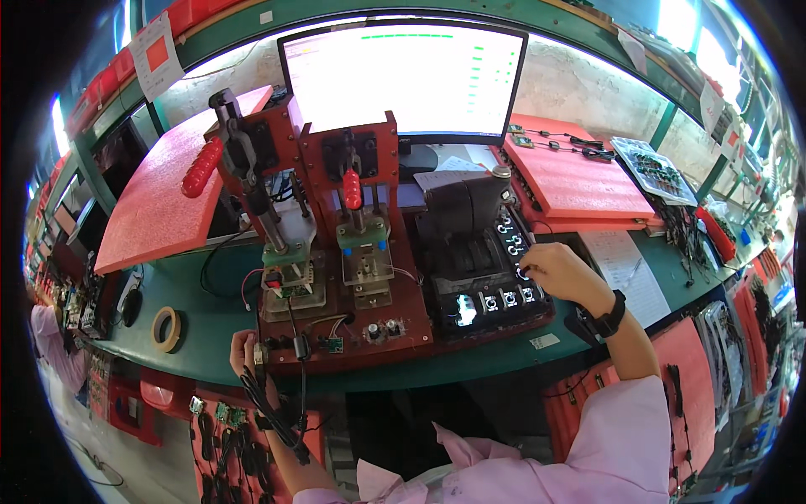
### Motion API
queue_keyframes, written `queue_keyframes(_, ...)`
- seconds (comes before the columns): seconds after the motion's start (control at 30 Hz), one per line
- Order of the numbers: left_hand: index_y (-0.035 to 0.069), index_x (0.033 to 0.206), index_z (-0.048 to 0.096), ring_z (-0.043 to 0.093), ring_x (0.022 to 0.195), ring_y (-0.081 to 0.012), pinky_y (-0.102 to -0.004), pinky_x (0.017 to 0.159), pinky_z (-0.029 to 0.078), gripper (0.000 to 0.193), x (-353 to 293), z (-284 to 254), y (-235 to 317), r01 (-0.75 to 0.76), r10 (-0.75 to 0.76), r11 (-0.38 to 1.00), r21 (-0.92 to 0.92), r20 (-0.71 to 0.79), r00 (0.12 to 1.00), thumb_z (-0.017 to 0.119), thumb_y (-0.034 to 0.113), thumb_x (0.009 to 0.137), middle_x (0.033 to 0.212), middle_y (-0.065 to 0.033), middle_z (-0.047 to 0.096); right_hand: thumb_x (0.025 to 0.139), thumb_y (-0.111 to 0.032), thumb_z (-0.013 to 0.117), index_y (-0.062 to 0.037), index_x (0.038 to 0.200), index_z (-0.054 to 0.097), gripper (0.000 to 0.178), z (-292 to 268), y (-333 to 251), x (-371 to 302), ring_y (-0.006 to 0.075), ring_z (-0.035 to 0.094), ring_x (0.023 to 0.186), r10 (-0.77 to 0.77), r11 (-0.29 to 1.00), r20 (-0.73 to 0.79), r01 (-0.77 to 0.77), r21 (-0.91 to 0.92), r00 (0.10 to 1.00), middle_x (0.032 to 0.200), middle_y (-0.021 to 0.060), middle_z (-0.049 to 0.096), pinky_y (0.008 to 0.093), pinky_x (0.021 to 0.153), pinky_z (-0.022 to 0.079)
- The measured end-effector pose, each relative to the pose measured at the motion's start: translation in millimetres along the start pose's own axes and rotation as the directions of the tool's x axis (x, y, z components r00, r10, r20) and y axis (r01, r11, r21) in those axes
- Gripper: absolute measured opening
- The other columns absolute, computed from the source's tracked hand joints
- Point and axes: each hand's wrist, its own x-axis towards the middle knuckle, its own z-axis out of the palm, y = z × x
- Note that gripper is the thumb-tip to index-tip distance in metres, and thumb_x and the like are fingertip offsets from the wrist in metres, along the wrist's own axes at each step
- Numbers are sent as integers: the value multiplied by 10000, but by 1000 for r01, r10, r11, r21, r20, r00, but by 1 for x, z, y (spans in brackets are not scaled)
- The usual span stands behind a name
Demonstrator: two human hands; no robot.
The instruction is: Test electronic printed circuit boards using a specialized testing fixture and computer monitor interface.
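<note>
Two bare hands are at work over a green desk (206, 323), with directions read as a clock face laid on the view. At eight o'clock the left hand (242, 353) is at the near left edge of a red test fixture (411, 323), its fingers curled around a small connector (260, 354); I cannot tell whether that grip is clamped on it. A bundle of black cable (273, 412) hangs over this hand and its wrist. One black lead (300, 346) runs up from there to a small circuit board (290, 292) sitting in the fixture's left clamp, a little toward nine o'clock from the middle.

At three o'clock the right hand (558, 273) bends its fingers down to the right side of a black console (495, 323), touching or just above its controls; whether this grip is apart or together is hidden. Several lit buttons (510, 298) stand along the console's near side. A dark band (609, 315) circles the right wrist.

A bright monitor (403, 80) stands at twelve o'clock. Toward two lie pink foam sheets (579, 189), past them a tray of boards (655, 170). A tape roll (156, 329) rests at eight, farther out than the left hand.
</note>
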Motion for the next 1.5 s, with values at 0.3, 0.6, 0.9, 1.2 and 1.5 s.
queue_keyframes(0.3, -10, 811, 529, 403, 659, -72, -210, 607, 333, 147, 1, 1, 3, -36, 34, 998, 54, 42, 999, 488, 107, 889, 700, 1, 463, 831, -280, 549, -43, 668, 650, 305, 18, -4, 11, 342, 615, 599, 168, 867, -9, -152, -475, 986, 598, 166, 593, 441, 573, 494)
queue_keyframes(0.6, -17, 808, 511, 395, 658, -76, -214, 612, 331, 166, 0, 4, 9, -94, 90, 992, 81, 49, 995, 477, 122, 891, 698, -4, 444, 726, -117, 612, -19, 750, 647, 106, 3, 0, 9, 326, 608, 763, 16, 993, 72, -8, -117, 997, 769, 152, 624, 398, 708, 480)
queue_keyframes(0.9, -11, 812, 508, 388, 650, -81, -222, 607, 336, 175, -1, -1, 3, -1, -4, 996, 90, 59, 998, 471, 138, 896, 698, -7, 431, 697, -53, 607, -19, 774, 642, 91, -8, -23, -10, 307, 589, 754, 143, 982, -84, -131, 138, 986, 780, 111, 580, 378, 680, 471)
queue_keyframes(1.2, -23, 828, 501, 408, 689, -109, -225, 664, 358, 188, -4, -1, 7, -6, -4, 993, 117, 79, 997, 438, 136, 906, 723, -34, 438, 664, -37, 639, 0, 727, 626, 75, -1, -13, -19, 282, 577, 665, 67, 990, -4, -66, 126, 998, 708, 107, 555, 365, 607, 459)
queue_keyframes(1.5, -33, 841, 509, 420, 699, -109, -224, 679, 368, 178, -1, -3, -2, -62, 51, 987, 149, 78, 996, 433, 116, 901, 731, -39, 454, 667, -50, 705, -7, 710, 636, 92, 6, -21, -17, 251, 556, 673, 31, 968, -95, -6, 249, 995, 687, 83, 535, 335, 594, 439)
